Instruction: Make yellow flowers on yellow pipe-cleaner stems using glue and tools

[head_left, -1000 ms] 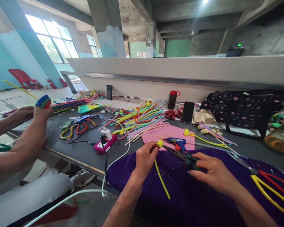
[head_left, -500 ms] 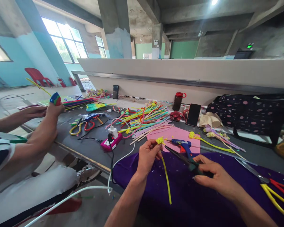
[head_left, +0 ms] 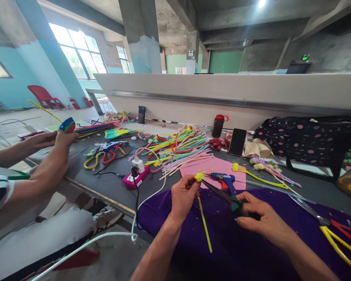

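Note:
Between thumb and fingers, my left hand [head_left: 183,198] pinches a yellow pipe-cleaner flower [head_left: 199,176], its yellow stem [head_left: 204,226] hanging below. My right hand [head_left: 261,218] grips dark-handled scissors [head_left: 219,191], partly hidden by the fingers. The scissor tips reach the flower's right side; whether the blades close on it I cannot tell. Just behind the blades, a blue glue gun [head_left: 224,179] lies on a pink sheet [head_left: 240,180]. Another yellow pipe-cleaner piece [head_left: 259,179] rests right of the glue gun.
Purple cloth [head_left: 222,249] covers the near table. Farther back are heaped pipe cleaners [head_left: 178,146], a magenta power strip [head_left: 136,177], a bottle [head_left: 219,127], a phone [head_left: 236,142] and a patterned bag [head_left: 304,142]. Large scissors [head_left: 324,222] lie at right. A co-worker's arms [head_left: 41,168] are at left.
The scissor tips have shifted slightly toward the flower, and the flower head has turned a little in my left fingers. Both hands keep their grips.

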{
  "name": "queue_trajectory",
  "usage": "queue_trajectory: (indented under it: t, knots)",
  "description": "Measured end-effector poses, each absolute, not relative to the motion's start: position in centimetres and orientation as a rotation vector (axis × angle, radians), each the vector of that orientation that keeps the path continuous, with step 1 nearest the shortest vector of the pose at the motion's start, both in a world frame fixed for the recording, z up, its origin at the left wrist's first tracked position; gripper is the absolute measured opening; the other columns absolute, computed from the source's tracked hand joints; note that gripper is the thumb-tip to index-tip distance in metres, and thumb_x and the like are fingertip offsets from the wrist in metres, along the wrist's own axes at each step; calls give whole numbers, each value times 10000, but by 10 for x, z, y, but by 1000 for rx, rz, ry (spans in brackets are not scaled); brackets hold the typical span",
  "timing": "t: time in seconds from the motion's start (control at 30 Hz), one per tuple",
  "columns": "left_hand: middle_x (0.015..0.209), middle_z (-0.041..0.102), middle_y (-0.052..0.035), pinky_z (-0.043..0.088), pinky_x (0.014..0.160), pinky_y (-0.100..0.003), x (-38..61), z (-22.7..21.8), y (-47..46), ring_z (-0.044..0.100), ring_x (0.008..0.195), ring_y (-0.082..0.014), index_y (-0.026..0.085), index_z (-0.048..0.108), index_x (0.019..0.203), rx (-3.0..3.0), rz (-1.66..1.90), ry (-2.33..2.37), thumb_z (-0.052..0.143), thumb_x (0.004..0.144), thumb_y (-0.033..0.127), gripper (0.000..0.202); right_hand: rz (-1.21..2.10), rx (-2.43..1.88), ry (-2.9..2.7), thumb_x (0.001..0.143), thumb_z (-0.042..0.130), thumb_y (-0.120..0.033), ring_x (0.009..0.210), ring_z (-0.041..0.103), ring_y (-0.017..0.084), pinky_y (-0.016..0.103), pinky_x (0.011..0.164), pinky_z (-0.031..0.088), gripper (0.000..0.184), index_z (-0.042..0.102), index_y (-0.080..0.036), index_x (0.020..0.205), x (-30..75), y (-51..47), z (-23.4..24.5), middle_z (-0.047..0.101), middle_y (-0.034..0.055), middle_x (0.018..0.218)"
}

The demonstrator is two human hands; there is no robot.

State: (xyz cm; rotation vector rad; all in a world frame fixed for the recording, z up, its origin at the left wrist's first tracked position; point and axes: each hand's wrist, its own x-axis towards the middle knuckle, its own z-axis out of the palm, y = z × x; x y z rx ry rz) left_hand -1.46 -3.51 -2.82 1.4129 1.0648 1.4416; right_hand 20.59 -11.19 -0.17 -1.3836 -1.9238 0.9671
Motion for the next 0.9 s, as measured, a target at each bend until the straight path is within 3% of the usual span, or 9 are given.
queue_trajectory:
  t: [0.4,0.9]
  knots:
    - [599,595,39,432,481,-175,-17,-27,-38,549,464,-86,209,632,828,1596,1432,1163,570,734,341,174,918,-1427,-1920,709,587,-346,812,522,187,262,666,408,290,493,-155,512,204,-112,1,512,42,921]
    - [639,631,34,426,498,-179,-18,-26,-36,556,477,-89,217,649,845,1773,1397,1270,534,756,284,161,768,-1498,-2001,733,579,-349,854,553,188,248,700,416,295,545,-163,507,205,-114,4,565,39,968]
